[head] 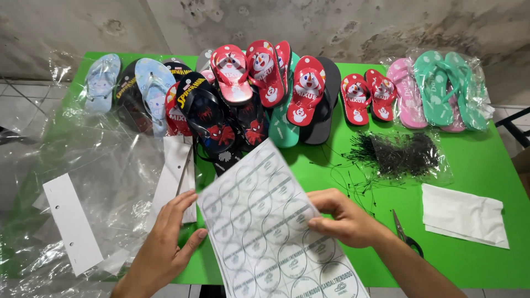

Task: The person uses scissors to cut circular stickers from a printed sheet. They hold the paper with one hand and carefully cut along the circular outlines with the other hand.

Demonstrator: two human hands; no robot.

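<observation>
A white sheet of round stickers lies tilted over the near edge of the green table. My right hand pinches the sheet's right side, thumb and fingers closed on it. My left hand rests flat at the sheet's left edge, its thumb touching the paper and its fingers spread over a white card strip. Behind the sheet lies a row of flip-flops: dark ones with a cartoon hero, red ones with snowmen, and pale blue ones.
Clear plastic bags cover the table's left side with a white punched card among them. A heap of black plastic ties lies at the right, scissors by my right wrist, folded white paper, bagged pink and teal flip-flops.
</observation>
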